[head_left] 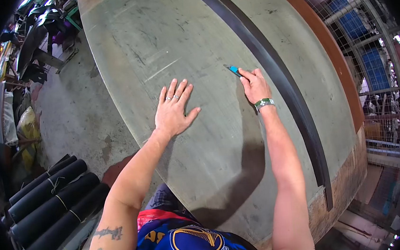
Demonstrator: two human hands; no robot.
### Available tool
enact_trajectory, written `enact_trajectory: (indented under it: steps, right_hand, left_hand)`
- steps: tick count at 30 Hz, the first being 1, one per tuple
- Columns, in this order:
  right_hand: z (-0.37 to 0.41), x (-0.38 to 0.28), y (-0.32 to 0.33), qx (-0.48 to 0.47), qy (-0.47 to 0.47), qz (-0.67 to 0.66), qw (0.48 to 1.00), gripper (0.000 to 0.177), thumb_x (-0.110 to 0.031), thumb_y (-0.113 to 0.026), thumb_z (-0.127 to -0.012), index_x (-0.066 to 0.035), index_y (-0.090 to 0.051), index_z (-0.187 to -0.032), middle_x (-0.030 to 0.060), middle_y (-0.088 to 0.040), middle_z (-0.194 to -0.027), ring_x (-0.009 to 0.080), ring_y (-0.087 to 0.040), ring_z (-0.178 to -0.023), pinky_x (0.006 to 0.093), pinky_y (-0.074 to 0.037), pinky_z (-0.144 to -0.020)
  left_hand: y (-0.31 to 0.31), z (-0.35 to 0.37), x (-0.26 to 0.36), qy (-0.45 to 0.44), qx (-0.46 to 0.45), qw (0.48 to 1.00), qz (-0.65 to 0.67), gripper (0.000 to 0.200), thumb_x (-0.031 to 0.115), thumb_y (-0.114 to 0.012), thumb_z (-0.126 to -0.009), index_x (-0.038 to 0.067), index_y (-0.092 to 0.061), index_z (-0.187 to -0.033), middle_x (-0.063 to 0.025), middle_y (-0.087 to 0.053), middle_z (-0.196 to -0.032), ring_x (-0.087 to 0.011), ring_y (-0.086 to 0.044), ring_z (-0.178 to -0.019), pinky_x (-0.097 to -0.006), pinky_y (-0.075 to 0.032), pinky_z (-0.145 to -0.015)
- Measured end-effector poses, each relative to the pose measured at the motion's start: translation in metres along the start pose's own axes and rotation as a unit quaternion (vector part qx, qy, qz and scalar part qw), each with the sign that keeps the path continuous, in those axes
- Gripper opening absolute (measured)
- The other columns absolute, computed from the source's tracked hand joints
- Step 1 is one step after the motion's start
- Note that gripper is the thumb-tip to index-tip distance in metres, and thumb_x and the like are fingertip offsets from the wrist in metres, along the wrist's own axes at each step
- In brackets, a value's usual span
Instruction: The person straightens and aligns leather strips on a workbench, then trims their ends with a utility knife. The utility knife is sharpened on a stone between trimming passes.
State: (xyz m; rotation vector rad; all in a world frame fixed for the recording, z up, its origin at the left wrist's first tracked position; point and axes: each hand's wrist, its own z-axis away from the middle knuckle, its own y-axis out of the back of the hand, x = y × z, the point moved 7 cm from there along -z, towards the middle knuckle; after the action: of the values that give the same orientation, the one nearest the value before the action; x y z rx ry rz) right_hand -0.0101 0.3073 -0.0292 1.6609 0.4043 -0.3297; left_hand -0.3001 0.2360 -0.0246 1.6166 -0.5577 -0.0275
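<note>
My left hand [175,109], with rings on its fingers, lies flat on the grey-green tabletop [154,38], fingers spread and nothing under it that I can make out. My right hand [255,86] is closed around a blue utility knife [234,70], whose tip points up and left over the table surface. A green patterned band [264,103] circles the right wrist. Just right of that hand, a long black strip [275,63] curves along the table from the top edge down to the lower right. Most of the knife's handle is hidden in my fingers.
A brown strip [328,37] runs along the table's far right side. Several black rolls [56,199] tied with string are stacked at lower left. Beyond the right edge stands a wire mesh rack [368,39] with blue containers. Clutter lines the floor at upper left.
</note>
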Motion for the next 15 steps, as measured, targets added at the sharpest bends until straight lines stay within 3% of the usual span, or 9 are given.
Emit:
enact_trajectory:
  steps: [13, 15]
  right_hand:
    - [-0.088, -0.039, -0.028, -0.011, -0.042, 0.009, 0.999, 0.030, -0.027, -0.065, -0.102, -0.028, -0.074, -0.131, 0.0105, -0.060, -0.110, 0.0345, -0.069, -0.091, 0.0497, -0.057, -0.077]
    - [-0.112, -0.050, -0.035, 0.002, -0.014, 0.004, 1.000, 0.031, -0.027, -0.065, -0.102, -0.027, -0.074, -0.131, 0.0114, -0.060, -0.109, 0.0350, -0.069, -0.091, 0.0498, -0.057, -0.077]
  left_hand:
    - [0.001, -0.005, 0.000, -0.017, -0.040, 0.999, -0.002, 0.080, 0.052, -0.065, -0.097, 0.010, -0.041, -0.161, -0.0114, -0.034, -0.170, -0.0360, -0.023, -0.160, -0.0578, -0.019, -0.129]
    - [-0.001, -0.009, -0.004, -0.037, -0.065, 0.997, 0.017, 0.080, 0.054, -0.065, -0.096, 0.011, -0.042, -0.160, -0.0099, -0.035, -0.170, -0.0356, -0.024, -0.160, -0.0580, -0.020, -0.128]
